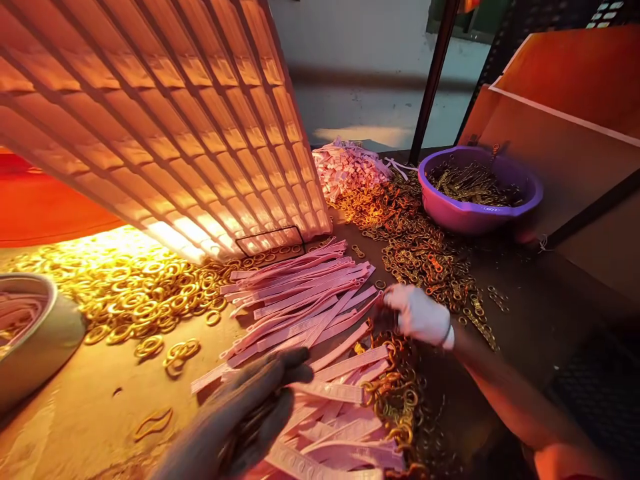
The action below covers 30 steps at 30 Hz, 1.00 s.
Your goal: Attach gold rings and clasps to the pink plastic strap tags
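Observation:
My left hand [245, 417], in a dark glove, sits low in the middle with fingers curled round something I cannot make out, resting over a heap of pink straps [305, 300]. My right hand [417, 313], in a white glove, reaches in from the right, its fingers pinched at the end of a pink strap beside a scatter of gold rings [420, 250]. More pink straps [340, 427] lie under and in front of my left hand, with gold rings [397, 400] tangled among them.
A large ribbed panel [165, 113] leans over the left of the table. Gold rings [130, 287] spread under it. A purple bowl [475, 207] of metal parts stands back right, a bundle of pink straps [347, 167] behind. A grey bowl [35, 340] sits left.

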Each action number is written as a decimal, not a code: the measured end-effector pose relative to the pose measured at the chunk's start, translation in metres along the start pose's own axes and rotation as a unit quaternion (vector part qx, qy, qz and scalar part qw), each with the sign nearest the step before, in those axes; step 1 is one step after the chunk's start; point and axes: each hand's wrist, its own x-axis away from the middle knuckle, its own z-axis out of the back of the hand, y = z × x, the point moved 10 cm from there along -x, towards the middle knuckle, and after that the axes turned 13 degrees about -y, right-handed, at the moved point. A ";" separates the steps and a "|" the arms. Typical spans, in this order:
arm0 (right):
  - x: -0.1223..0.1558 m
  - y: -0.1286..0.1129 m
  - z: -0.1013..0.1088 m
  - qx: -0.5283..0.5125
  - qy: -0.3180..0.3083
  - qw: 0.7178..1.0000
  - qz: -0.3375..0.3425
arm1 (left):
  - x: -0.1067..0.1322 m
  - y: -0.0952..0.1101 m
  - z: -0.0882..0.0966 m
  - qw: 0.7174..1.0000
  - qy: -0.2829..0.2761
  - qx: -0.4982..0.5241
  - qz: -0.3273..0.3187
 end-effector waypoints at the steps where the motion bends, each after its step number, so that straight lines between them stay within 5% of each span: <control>1: -0.003 0.031 0.006 0.019 0.025 0.994 -0.101 | -0.009 -0.001 -0.015 0.999 -0.018 0.038 0.003; 3: -0.008 0.077 0.011 0.065 0.050 0.964 -0.252 | -0.030 -0.012 -0.045 0.985 -0.079 0.142 0.049; 5: -0.018 0.101 0.006 0.088 0.048 0.943 -0.317 | -0.046 -0.024 -0.069 0.957 -0.132 0.235 0.107; 9: -0.031 0.119 -0.007 0.097 0.042 0.929 -0.354 | -0.058 -0.034 -0.090 0.902 -0.197 0.354 0.147; 14: -0.023 0.117 -0.004 0.081 0.075 0.942 -0.316 | -0.056 -0.030 -0.092 0.901 -0.203 0.358 0.136; 18: -0.009 0.077 -0.006 0.034 0.109 0.972 -0.204 | -0.056 -0.029 -0.091 0.919 -0.189 0.321 0.128; 20: -0.001 0.032 -0.007 -0.033 0.141 0.987 -0.063 | -0.057 -0.030 -0.091 0.926 -0.189 0.304 0.118; 23: 0.021 -0.036 -0.004 -0.106 0.178 0.969 0.133 | -0.057 -0.034 -0.091 0.934 -0.184 0.284 0.116; 30: 0.024 -0.085 -0.005 -0.033 0.152 0.974 0.163 | -0.059 -0.023 -0.086 0.960 -0.146 0.237 0.041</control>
